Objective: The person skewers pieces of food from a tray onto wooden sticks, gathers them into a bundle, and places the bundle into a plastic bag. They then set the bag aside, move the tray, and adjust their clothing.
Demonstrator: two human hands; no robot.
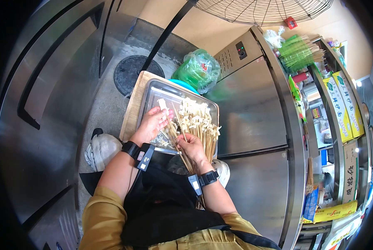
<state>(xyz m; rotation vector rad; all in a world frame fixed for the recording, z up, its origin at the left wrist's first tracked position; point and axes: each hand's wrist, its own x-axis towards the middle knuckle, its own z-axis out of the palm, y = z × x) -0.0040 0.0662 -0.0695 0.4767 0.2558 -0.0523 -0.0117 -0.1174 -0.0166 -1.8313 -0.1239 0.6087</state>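
My left hand [154, 121] is closed around a pale, folded piece of food [162, 104] on a thin bamboo skewer, over the left side of a metal tray [213, 107]. My right hand [191, 148] pinches a bamboo skewer [179, 121] that points up toward the tray's middle. Many skewers threaded with pale, cream-coloured food [193, 109] lie packed on the tray's right side, sticks toward me. More bare sticks [186, 161] run under my right hand to my lap. Small loose pale scraps lie in the tray near my left hand.
A wooden board [129, 113] lies under the tray. Behind it sit a blue basin [184, 85] and a green plastic bag [198, 71]. A steel fridge [253, 108] stands at right, another steel cabinet [61, 91] at left. A wire fan guard [261, 10] hangs above.
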